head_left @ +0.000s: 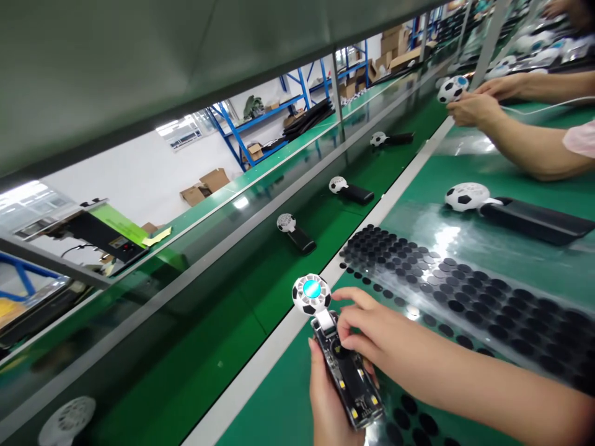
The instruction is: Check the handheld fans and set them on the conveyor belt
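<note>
A handheld fan with a soccer-ball-patterned head lies in my left hand, whose fingers and thumb wrap round its handle. The handle is uncovered, showing a dark circuit board with several small yellow-white lights. A shiny blue disc sits in the middle of the fan head. My right hand bends over the upper handle, thumb and fingertips pinched close together at a dark round spot on the board. What those fingertips hold, if anything, is hidden. One finger extends near the fan head.
Sheets of black round pads lie right of my hands. Several fans lie along the green conveyor belt. Another fan rests on the table. Beyond it, a co-worker's hands hold a fan. A grey panel hangs overhead.
</note>
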A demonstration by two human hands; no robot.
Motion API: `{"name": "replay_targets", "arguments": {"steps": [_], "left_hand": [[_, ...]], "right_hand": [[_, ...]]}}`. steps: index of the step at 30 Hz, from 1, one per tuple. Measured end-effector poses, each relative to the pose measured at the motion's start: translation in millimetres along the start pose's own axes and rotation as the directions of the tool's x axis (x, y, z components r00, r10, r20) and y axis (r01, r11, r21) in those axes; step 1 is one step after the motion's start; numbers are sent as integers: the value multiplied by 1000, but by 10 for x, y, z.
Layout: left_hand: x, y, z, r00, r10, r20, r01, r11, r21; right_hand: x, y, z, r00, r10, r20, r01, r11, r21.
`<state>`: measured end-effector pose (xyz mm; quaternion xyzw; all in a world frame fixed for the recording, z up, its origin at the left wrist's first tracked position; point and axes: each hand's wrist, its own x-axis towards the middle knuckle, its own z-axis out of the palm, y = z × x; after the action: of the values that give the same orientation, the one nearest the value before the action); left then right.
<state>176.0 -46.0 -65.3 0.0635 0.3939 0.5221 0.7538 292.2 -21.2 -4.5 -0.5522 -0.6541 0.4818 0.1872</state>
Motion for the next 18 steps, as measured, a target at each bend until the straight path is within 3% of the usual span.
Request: {"name": "replay_targets", "arguments": {"steps": [4,11,18], "left_hand": [[9,9,-21,999,-18,-41,19,999,36],[39,-18,-65,999,-4,-37,7,996,86],[31,-24,-25,999,44,9,-45,989,139]], "right_hand": [[2,4,7,1000,14,-8,-15,987,-162],[55,123,84,979,-185,-91,157,955,-252],[54,120,80,985,-159,-62,128,925,-357]]}}
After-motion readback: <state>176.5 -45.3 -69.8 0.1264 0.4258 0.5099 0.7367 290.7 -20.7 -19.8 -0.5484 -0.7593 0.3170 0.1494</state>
